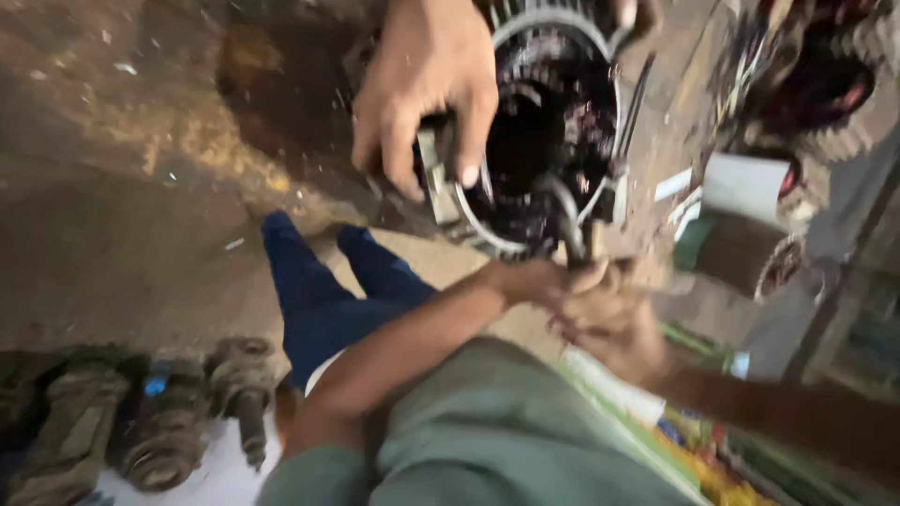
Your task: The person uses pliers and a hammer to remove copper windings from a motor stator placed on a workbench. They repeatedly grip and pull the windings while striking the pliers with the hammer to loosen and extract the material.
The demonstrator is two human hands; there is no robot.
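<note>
gripping round metal motor stator rim, left fingers curled | right fingers pinching wire

A dark, round motor stator with a pale metal rim lies on the stained floor. One hand grips its near rim, fingers curled over the edge. Below the stator, two blurred hands meet at its lower rim. Beside the stator stands a white cylinder.

Both bare forearms reach forward and converge. The left hand meets the right hand, whose fingers curl; blur hides each grip.
</note>
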